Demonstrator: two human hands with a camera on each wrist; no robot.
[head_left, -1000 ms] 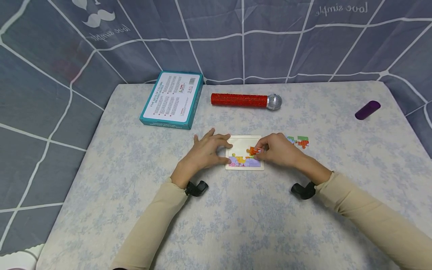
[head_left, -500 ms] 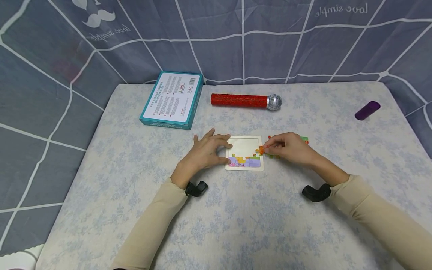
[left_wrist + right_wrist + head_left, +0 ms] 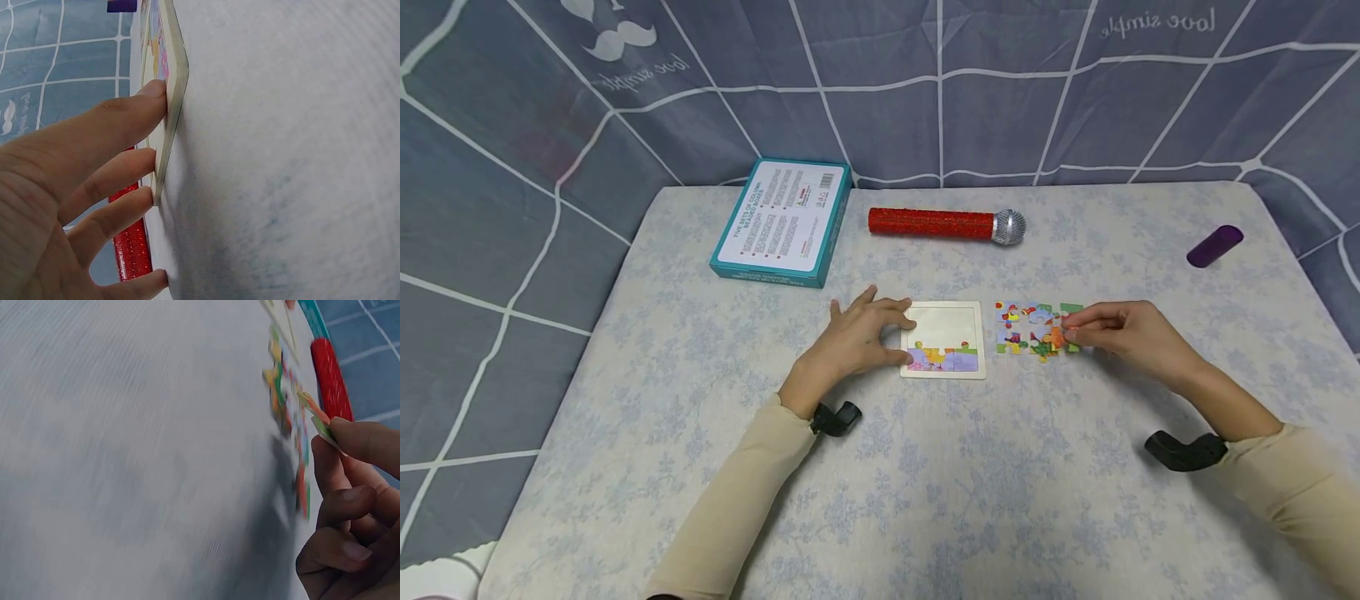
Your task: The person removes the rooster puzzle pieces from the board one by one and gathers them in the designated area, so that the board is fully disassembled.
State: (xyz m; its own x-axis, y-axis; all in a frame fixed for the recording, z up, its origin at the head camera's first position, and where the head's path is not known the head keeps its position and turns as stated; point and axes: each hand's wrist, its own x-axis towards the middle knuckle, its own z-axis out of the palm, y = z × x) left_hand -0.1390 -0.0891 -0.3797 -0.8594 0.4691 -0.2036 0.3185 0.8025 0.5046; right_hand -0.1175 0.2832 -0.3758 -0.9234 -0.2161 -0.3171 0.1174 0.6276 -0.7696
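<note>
The left hand (image 3: 856,337), fingers spread, rests its thumb and fingertips along the left side of a shallow white puzzle tray (image 3: 946,374) on the patterned surface (image 3: 925,483); joined pieces (image 3: 944,361) line the tray's near edge. The right hand (image 3: 1138,340) pinches an orange puzzle piece (image 3: 320,425) between thumb and forefinger — raised over loose pieces (image 3: 1041,317) right of the tray. Beyond lie a teal box (image 3: 778,217), a red microphone (image 3: 932,223) and — far right — a purple cylinder (image 3: 1215,247).

Rough glitter sparkles on the red microphone (image 3: 931,223) near the far edge of the table (image 3: 925,483), metallic mesh (image 3: 1009,227) at its head, while the puzzle frame (image 3: 943,374) shows smooth and matt.
</note>
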